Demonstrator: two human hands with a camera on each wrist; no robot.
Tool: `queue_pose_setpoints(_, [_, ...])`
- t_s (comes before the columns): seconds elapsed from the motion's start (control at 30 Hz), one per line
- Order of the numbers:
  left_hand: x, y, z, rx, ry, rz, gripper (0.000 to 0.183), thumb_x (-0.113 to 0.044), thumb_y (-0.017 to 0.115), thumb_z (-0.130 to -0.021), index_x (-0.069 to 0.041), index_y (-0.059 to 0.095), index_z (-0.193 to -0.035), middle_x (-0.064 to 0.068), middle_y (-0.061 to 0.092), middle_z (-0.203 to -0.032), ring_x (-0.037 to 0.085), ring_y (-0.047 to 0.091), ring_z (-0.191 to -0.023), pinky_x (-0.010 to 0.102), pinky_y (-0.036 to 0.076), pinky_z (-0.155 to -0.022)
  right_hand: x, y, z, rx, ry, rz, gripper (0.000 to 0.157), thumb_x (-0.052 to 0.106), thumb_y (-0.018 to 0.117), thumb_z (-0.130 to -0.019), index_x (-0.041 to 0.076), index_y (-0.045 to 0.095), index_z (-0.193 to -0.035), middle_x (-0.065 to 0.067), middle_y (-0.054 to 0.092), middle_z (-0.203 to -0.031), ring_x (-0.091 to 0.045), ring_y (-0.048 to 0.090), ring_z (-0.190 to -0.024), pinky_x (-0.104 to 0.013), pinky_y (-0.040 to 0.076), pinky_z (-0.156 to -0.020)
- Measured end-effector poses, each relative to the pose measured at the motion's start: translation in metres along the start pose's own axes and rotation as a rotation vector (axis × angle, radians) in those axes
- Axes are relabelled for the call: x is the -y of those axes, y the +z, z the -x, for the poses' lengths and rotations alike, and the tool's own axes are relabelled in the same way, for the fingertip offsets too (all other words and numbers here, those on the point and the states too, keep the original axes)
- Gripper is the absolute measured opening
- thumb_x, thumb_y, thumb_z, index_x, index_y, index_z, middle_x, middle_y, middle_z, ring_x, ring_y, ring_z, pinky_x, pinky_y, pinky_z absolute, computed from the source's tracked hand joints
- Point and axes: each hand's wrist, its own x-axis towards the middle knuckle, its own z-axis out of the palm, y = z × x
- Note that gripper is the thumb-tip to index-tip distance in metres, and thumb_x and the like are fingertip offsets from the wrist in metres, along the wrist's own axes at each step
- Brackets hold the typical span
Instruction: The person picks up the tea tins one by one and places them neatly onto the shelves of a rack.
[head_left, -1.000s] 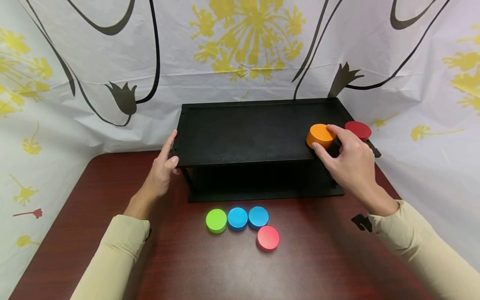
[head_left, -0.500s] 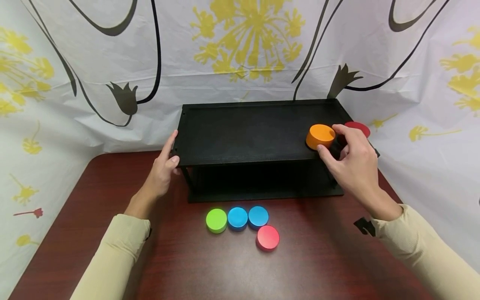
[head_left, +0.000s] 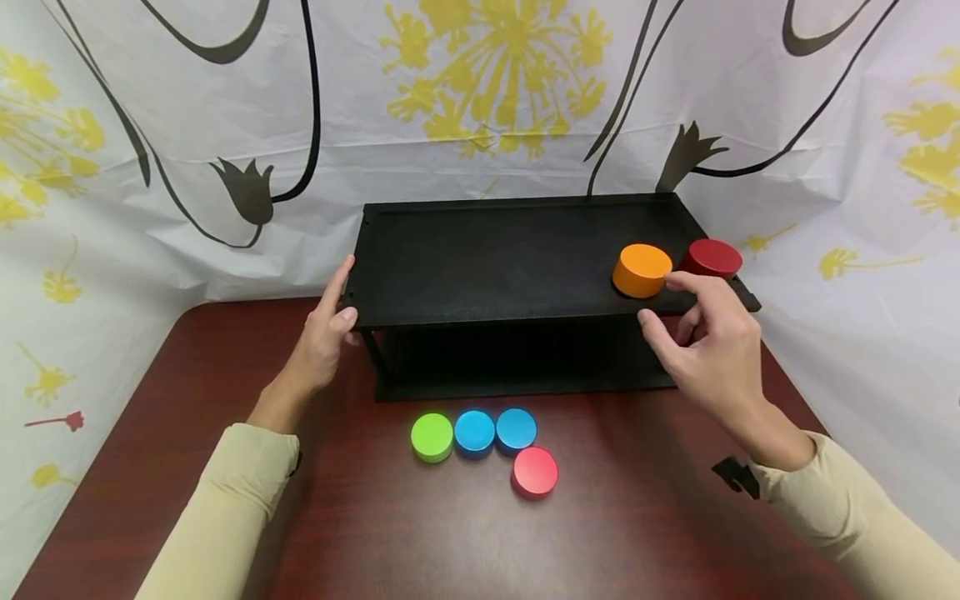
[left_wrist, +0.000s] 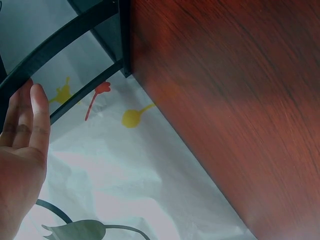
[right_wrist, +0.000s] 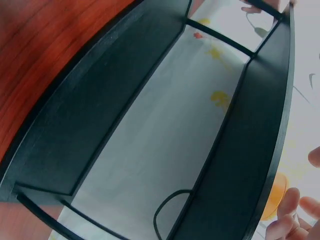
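Note:
A low black two-level shelf (head_left: 487,267) stands on the table. My left hand (head_left: 318,342) holds its left front corner, the thumb at the edge; in the left wrist view, the fingers (left_wrist: 39,115) reach up straight to the shelf's rail. On the upper level, towards the right front, sits an orange round block (head_left: 641,273). Just right of it, my right hand (head_left: 712,342) has thumb and index finger spread apart with nothing between them, the index fingertip overlapping the orange block's edge. Behind this hand a dark red round block (head_left: 712,258) sits near the shelf's right edge.
In front of the shelf, on the reddish-brown table (head_left: 420,542), lie a green round block (head_left: 432,437), a blue block (head_left: 474,432), another blue block (head_left: 516,430) and a pinkish-red block (head_left: 535,472). A white patterned sheet (head_left: 450,167) hangs behind and at both sides.
My right thumb and index finger have let go of the orange block and drawn back down and right. More of the dark red block shows now. My left hand has stayed at the shelf corner.

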Motion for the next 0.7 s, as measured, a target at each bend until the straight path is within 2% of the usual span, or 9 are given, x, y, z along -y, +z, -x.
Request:
queue_pose_setpoints(0.13, [0.001, 0.0, -0.001, 0.0, 0.005, 0.005, 0.07, -0.033, 0.037, -0.094, -0.03, 0.017, -0.161, -0.009, 0.015, -0.163, 0.025, 0.045, -0.102, 0.041, 0.048, -0.072, 0.01, 0.001, 0.003, 0.018, -0.01, -0.015, 0.044, 0.013, 0.076, -0.077, -0.004, 0.067, -0.116, -0.01, 0.054, -0.078, -0.003, 0.04, -0.061, -0.02, 0.033, -0.062])
queue_pose_setpoints(0.37, [0.002, 0.0, -0.001, -0.001, 0.011, 0.009, 0.07, -0.032, 0.038, -0.094, -0.03, 0.017, -0.161, -0.01, 0.015, -0.163, 0.025, 0.045, -0.098, 0.04, 0.048, -0.071, 0.016, 0.005, 0.014, 0.063, -0.047, -0.061, 0.044, 0.014, 0.075, -0.076, -0.002, 0.068, -0.116, -0.006, 0.056, -0.076, -0.006, 0.043, -0.058, -0.019, 0.035, -0.058])
queue_pose_setpoints(0.43, [0.002, 0.0, -0.001, -0.002, 0.009, 0.007, 0.07, -0.033, 0.037, -0.094, -0.031, 0.017, -0.161, -0.011, 0.016, -0.163, 0.026, 0.045, -0.096, 0.04, 0.048, -0.071, 0.016, 0.008, 0.018, 0.091, -0.056, -0.073, 0.044, 0.014, 0.076, -0.076, 0.0, 0.068, -0.117, -0.005, 0.061, -0.081, -0.007, 0.044, -0.057, -0.019, 0.035, -0.056])
queue_pose_setpoints(0.6, [0.002, 0.0, 0.0, -0.003, -0.001, -0.001, 0.07, -0.034, 0.037, -0.093, -0.032, 0.017, -0.16, -0.011, 0.017, -0.162, 0.032, 0.046, -0.083, 0.04, 0.047, -0.071, 0.018, 0.013, 0.031, 0.218, -0.055, -0.094, 0.045, 0.013, 0.078, -0.076, 0.007, 0.068, -0.119, -0.002, 0.067, -0.101, -0.005, 0.046, -0.058, -0.018, 0.037, -0.055])
queue_pose_setpoints(0.7, [0.002, 0.0, 0.0, -0.004, -0.001, 0.0, 0.07, -0.034, 0.037, -0.093, -0.032, 0.017, -0.16, -0.011, 0.017, -0.162, 0.033, 0.047, -0.085, 0.041, 0.047, -0.071, 0.018, 0.016, 0.039, 0.318, -0.064, -0.114, 0.047, 0.012, 0.08, -0.076, 0.01, 0.067, -0.121, 0.001, 0.066, -0.103, -0.003, 0.046, -0.061, -0.016, 0.037, -0.055])
